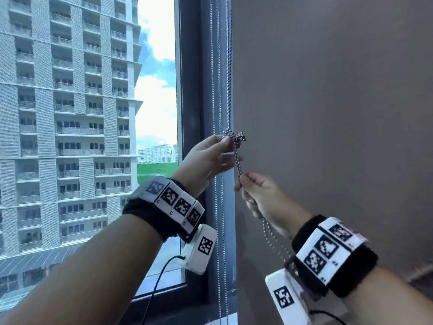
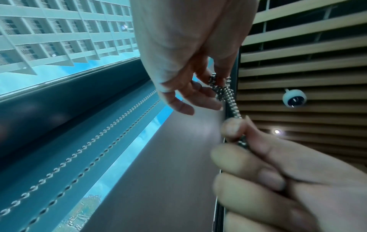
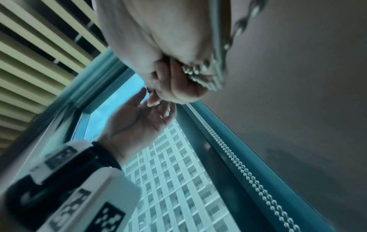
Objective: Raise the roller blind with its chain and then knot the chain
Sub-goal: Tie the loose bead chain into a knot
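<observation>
Beads in the chain (image 1: 230, 66) look slick and limp, so I judge the knot (image 1: 235, 137) could slip loose unless cinched. My left hand (image 1: 208, 158) pinches that knot beside the window frame (image 1: 196, 90); my right hand (image 1: 262, 195) clamps the doubled strand just below, where I'd pull.
</observation>
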